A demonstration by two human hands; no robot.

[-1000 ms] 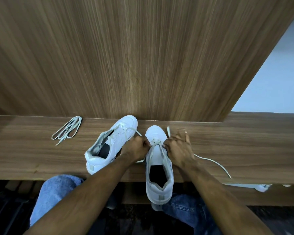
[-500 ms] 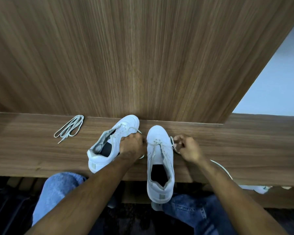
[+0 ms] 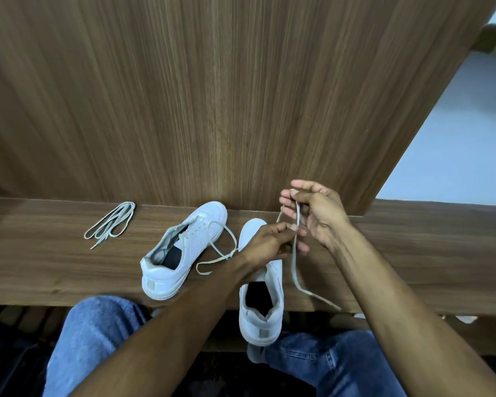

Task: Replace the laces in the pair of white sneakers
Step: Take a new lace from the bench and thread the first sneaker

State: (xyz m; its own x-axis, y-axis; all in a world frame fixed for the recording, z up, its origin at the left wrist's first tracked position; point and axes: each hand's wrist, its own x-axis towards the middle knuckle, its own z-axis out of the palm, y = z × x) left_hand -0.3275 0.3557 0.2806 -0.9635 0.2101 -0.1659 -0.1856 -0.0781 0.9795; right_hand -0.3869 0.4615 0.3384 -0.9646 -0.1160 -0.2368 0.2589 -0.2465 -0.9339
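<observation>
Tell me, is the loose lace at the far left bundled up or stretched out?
Bundled up. The spare grey shoelace lies folded into several long loops on the wooden bench.

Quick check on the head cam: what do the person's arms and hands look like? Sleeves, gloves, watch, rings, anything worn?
Both forearms are bare from the bottom frame edge up to the wrists: no sleeves show. The left hand and right hand wear no gloves, and no watch or wristband shows. A small yellowish glint sits near the left hand's fingers; whether it is a ring cannot be told. Blue jeans cover the legs below.
</observation>
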